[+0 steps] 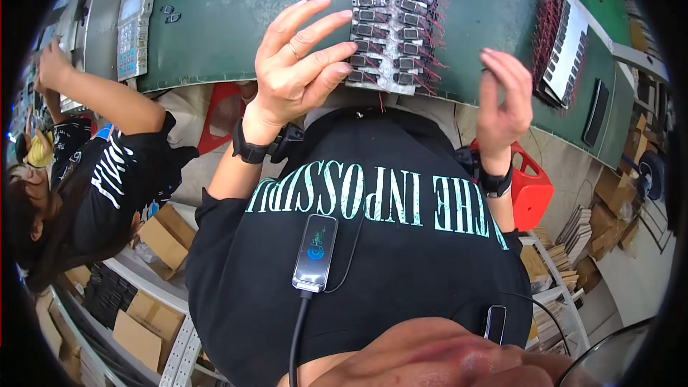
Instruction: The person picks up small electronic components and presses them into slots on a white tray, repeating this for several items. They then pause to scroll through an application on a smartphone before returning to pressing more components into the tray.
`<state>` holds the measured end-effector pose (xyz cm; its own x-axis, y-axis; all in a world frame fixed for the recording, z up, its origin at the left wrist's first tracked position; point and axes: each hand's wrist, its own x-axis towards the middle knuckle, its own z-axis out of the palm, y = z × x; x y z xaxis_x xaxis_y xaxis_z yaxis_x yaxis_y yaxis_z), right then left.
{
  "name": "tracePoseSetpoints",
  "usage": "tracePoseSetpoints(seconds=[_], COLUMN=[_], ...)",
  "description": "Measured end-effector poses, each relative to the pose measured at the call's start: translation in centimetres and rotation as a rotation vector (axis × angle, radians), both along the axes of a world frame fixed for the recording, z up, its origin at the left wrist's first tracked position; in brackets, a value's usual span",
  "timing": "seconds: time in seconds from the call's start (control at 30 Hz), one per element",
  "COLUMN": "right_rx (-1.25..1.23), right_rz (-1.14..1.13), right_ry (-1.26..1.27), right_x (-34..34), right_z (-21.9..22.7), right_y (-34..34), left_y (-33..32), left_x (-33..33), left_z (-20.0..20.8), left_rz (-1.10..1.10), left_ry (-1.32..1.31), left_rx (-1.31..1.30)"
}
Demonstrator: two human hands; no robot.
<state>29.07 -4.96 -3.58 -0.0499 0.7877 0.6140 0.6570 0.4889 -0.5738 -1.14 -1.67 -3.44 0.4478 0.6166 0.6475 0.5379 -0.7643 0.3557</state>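
Nearest the camera: eyeglasses point(613, 358), cut off by the lower right rim of the view.
Left hand point(297, 64): released, fingers spread and pointing right; fingertips at the left edge of the module strip, actual contact not confirmable.
Right hand point(507, 104): raised, fingers bent, well apart from the strip; dark patch at one fingertip hard to make out, so cannot tell whether anything is grasped.
Module strip point(390, 36): on the green table point(236, 21), between the hands; two columns of small black rectangular modules on a pale backing.
Strip axis: long axis runs away from the wearer, across the table's near edge; far end cut off by the upper edge of the view.
Wire direction: red wires point(438, 29) of the right column point right; leads of the left column not distinguishable.
Second batch point(562, 50): right side of the table, red wires massed along its left side; lower layers hidden.
Table, left end: two loose black pieces point(170, 14), fine detail too small to read; beside them, a grey keypad device point(136, 29) with display.
Beyond, left: co-worker point(115, 165), partly cut off.
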Motion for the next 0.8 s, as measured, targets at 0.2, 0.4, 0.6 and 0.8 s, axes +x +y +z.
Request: tracePoseSetpoints(seconds=[0.2,0.4,0.6,0.8], right_rx=[-0.047,-0.163,-0.197,-0.228], right_rz=[-0.215,-0.253,-0.242,-0.246], right_ry=[0.048,0.161,0.156,0.147], right_x=[1.4,1.2,0.8,0.9], right_z=[-4.1,-5.2,-4.9,-4.4], right_y=[1.6,2.4,2.5,2.3], left_y=[0.4,1.7,3.1,4.5], left_x=[-1.4,-1.6,-1.5,-1.3], left_z=[-0.8,-0.2,0.0,0.3], left_rz=[-0.087,-0.128,-0.129,-0.096], left_ry=[-0.003,0.106,0.078,0.131], left_rx=[-0.096,-0.155,-0.155,-0.175])
